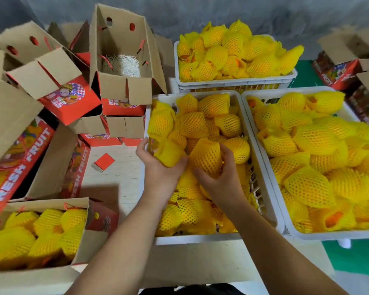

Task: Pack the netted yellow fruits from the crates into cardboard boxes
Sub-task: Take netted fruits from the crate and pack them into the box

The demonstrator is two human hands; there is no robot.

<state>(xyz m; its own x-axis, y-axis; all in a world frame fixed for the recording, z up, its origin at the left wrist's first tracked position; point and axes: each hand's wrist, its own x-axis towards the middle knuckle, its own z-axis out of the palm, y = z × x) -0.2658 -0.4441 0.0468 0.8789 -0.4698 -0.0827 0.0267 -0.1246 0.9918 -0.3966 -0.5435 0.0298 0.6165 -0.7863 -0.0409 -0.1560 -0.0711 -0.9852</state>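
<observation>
Over the middle crate (264, 167), both hands gripping netted fruits (seemingly lifted): left hand (158, 165), right hand (222, 177).

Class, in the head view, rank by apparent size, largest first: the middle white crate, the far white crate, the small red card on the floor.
1. Middle white crate.
2. Far white crate, though distance shrinks it.
3. Small red card.

We see both bare forearms extended forward and converging, the left hand (158, 165) palm-inward with thumb raised and fingers curled around a netted fruit (168, 153), the right hand (219, 177) cupped, fingers and thumb gripping a second netted fruit (206, 156).
</observation>
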